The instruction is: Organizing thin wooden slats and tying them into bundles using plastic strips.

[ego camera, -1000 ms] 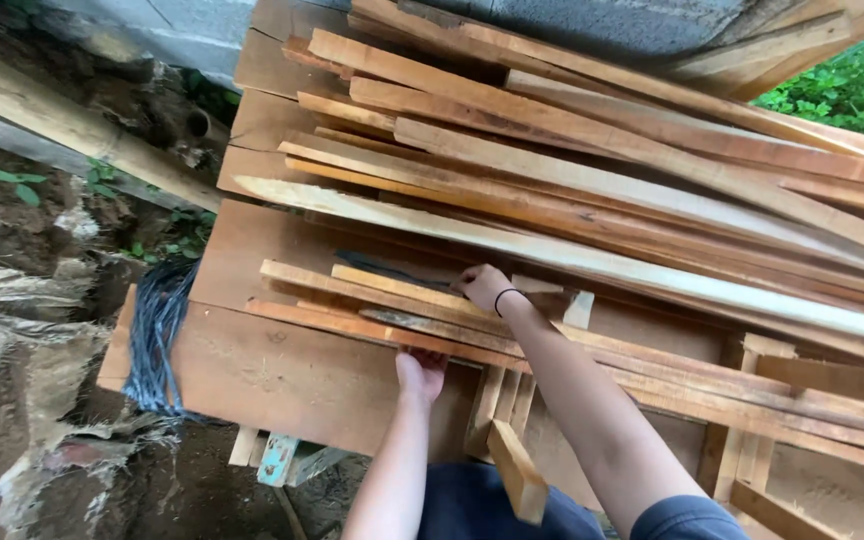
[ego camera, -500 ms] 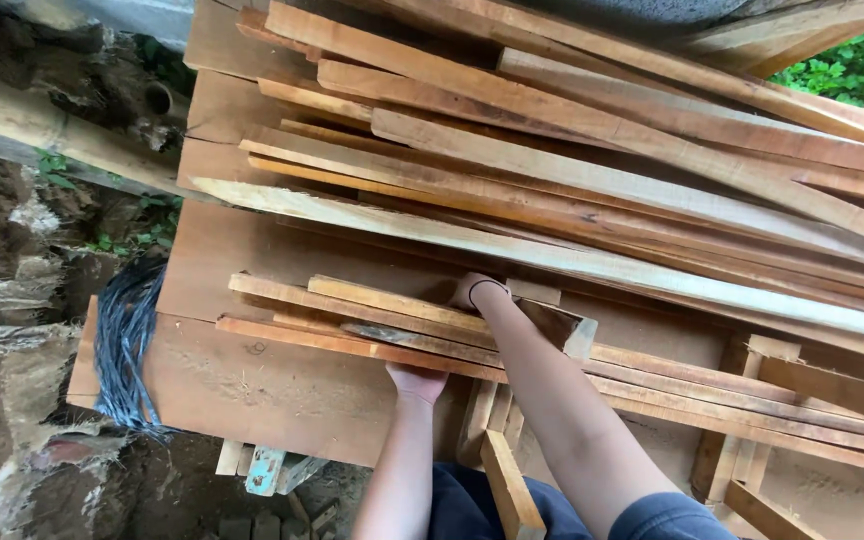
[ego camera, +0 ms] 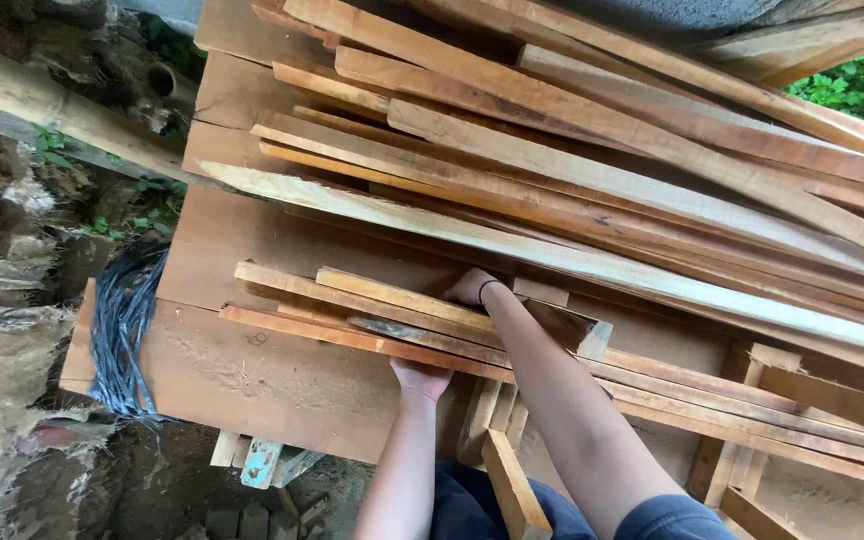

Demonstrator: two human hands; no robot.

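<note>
Overhead, the left hand (ego camera: 420, 378) presses up under a thin wooden slat (ego camera: 352, 338), fingers hidden, so I cannot tell its grip. Beside it, the right hand (ego camera: 472, 288) curls over a paler slat (ego camera: 402, 296) lying on a plywood sheet (ego camera: 242, 370), near blue cord (ego camera: 122, 330).
</note>
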